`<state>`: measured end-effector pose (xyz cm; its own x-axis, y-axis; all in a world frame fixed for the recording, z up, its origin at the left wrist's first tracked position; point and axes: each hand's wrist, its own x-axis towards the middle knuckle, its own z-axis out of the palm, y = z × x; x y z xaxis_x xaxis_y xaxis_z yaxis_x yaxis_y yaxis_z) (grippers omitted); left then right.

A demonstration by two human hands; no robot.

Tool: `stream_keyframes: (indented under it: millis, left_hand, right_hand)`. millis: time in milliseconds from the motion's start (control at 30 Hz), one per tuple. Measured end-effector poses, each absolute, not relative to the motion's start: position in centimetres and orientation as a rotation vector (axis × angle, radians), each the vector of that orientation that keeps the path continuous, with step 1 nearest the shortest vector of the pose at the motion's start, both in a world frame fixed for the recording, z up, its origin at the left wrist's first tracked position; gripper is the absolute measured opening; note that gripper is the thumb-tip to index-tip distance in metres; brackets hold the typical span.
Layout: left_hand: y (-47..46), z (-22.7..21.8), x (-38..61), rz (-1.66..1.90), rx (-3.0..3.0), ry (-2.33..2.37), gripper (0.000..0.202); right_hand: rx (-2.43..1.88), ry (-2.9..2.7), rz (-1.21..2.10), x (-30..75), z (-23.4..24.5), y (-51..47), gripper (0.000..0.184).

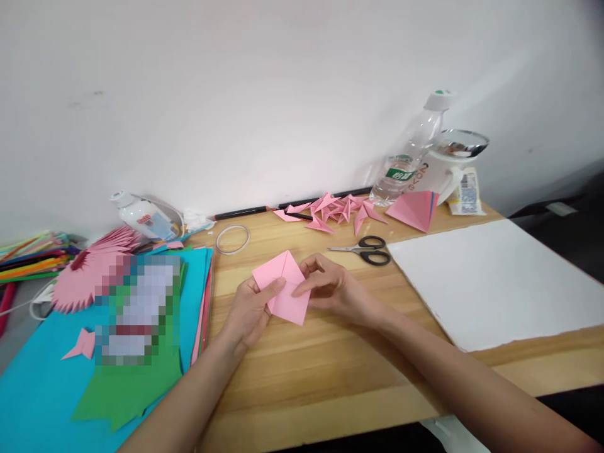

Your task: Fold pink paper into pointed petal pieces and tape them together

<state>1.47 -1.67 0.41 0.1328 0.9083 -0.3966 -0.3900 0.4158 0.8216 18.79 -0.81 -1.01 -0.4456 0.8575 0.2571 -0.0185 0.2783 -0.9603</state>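
Both my hands hold a folded pink paper square just above the wooden table, near its middle. My left hand grips the paper's lower left side, thumb pressed on top. My right hand pinches its right edge with fingers curled. The paper shows a fold line running from its top corner.
Black scissors lie behind my right hand. Several folded pink pieces sit near the wall, beside a plastic bottle. A white sheet covers the right side. Coloured paper sheets, a tape ring and a pink paper fan lie left.
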Motion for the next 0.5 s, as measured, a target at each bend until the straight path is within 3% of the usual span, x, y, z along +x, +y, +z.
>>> stream_keyframes:
  millis: [500]
  left_hand:
    - [-1.65, 0.26, 1.29, 0.972, 0.603, 1.042, 0.04]
  right_hand:
    - [-0.665, -1.946, 1.093, 18.77, -0.38, -1.28, 0.015]
